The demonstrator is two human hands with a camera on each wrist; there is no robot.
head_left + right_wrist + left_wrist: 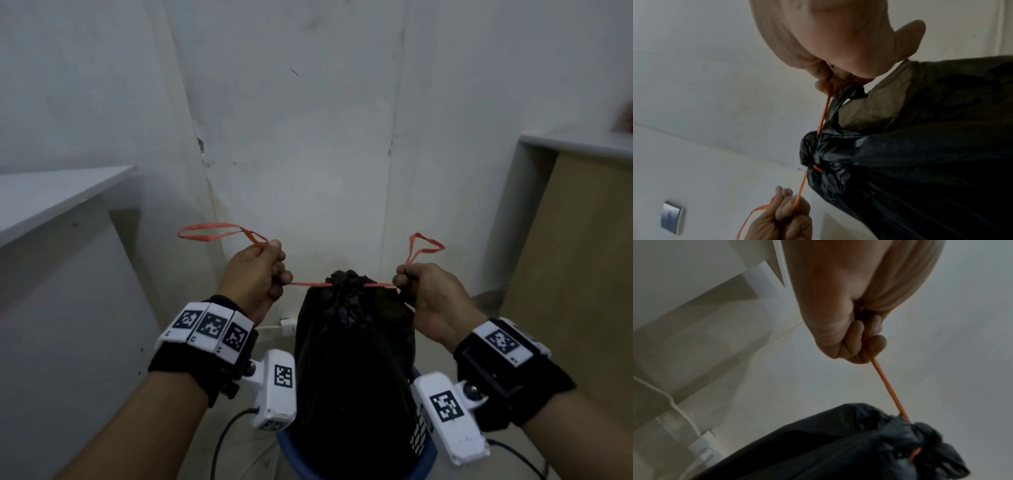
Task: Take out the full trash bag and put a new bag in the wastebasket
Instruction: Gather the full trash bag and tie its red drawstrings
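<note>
The trash bag (352, 359) is black, thin plastic, its body bulging and its mouth cinched into a crumpled, puckered knot of folds at the top. A red-orange drawstring (310, 284) runs out of that gathered neck on both sides, stretched taut and roughly level, with a loose loop trailing past each fist. The bag stands upright in a blue wastebasket (423, 471), whose rim shows only at the bottom of the head view, with a patch of mesh wall on the right; most of the bag rises above the rim. The left hand (257, 277) is curled into a fist around the string just left of the neck, the fingers (855, 340) folded over the cord where it leaves the palm. The right hand (431, 298) grips the other end just right of the neck, fingers closed on the cord and also catching a bit of black plastic; it touches the bag's shoulder. The bag sits between the two hands, below them, in front of a white wall (308, 120).
</note>
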